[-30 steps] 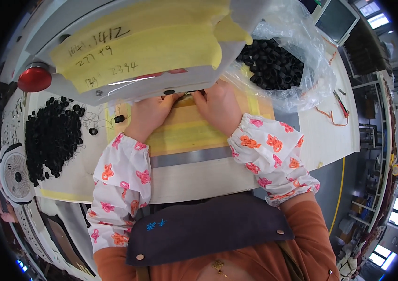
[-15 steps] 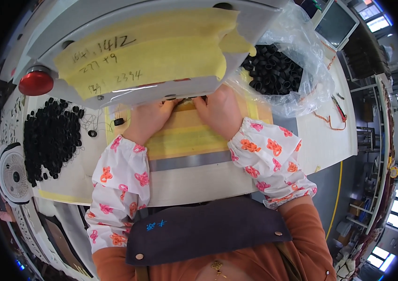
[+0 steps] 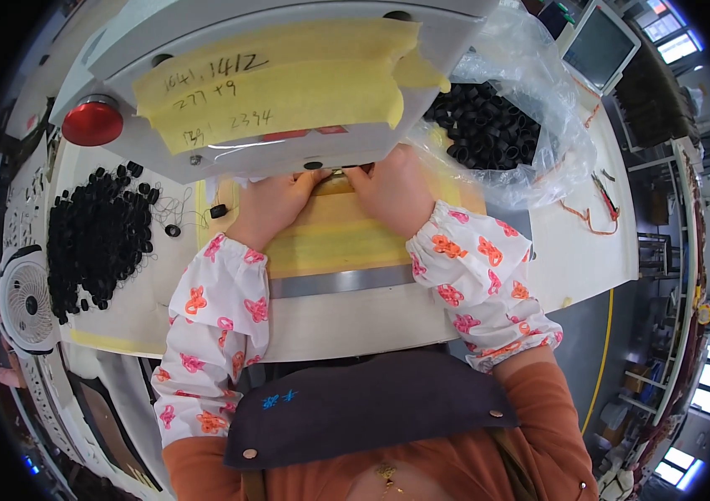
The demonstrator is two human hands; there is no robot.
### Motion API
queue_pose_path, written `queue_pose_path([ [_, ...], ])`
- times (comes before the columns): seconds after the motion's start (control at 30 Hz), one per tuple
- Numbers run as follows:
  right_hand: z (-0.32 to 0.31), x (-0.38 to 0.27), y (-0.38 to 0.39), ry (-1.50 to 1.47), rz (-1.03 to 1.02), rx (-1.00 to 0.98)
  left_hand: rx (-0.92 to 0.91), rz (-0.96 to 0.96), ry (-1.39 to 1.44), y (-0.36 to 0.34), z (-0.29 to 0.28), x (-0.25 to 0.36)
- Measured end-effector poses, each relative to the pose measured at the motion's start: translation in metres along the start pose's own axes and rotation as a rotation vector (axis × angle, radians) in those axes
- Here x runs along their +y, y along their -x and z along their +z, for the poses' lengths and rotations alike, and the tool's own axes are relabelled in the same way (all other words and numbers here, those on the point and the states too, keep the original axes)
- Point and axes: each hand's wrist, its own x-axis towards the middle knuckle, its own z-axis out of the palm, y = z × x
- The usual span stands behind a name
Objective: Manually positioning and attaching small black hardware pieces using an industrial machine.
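Observation:
My left hand and my right hand meet at the lower front edge of a grey-white machine head. Both have their fingers bent and thumbs pointing inward, close together. The machine covers most of the fingertips, so what they pinch is too hidden to make out. Beneath the hands lies a work plate covered in yellow tape. To the left of my left hand rests a single black ring, with loose thread around it.
A heap of black rings with threads lies left, beside a white fan. At right, a clear plastic bag holds more black rings; red-handled snips lie beyond. A red button juts from the machine.
The whole view has shifted slightly, so the machine head and ring heap appear a little further right. My hands stay together at the machine's edge, with hardly any movement.

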Motion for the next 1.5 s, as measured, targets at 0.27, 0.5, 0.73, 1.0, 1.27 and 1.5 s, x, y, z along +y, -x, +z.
queue_pose_path([
  [0.27, 0.006, 0.003, -0.003, 0.022, -0.01, 0.011, 0.019, -0.004, -0.053, -0.001, -0.004, 0.001],
  [0.5, 0.007, 0.011, 0.001, 0.038, -0.005, 0.042, -0.031, -0.108, -0.128, -0.005, -0.003, 0.01],
  [0.73, 0.005, 0.016, 0.007, -0.002, -0.039, 0.014, 0.181, 0.089, -0.082, 0.01, 0.01, 0.003],
  [1.0, -0.024, 0.008, -0.003, -0.115, 0.0, 0.018, 0.339, -0.069, -0.274, 0.04, -0.054, -0.028],
  [1.27, -0.062, 0.011, -0.025, 0.537, -0.209, 0.127, 0.688, -0.181, -0.012, 0.05, -0.072, -0.059],
  [1.5, -0.069, 0.065, -0.019, 0.795, -0.248, 0.092, 0.562, 0.311, -0.26, 0.038, -0.005, -0.025],
])
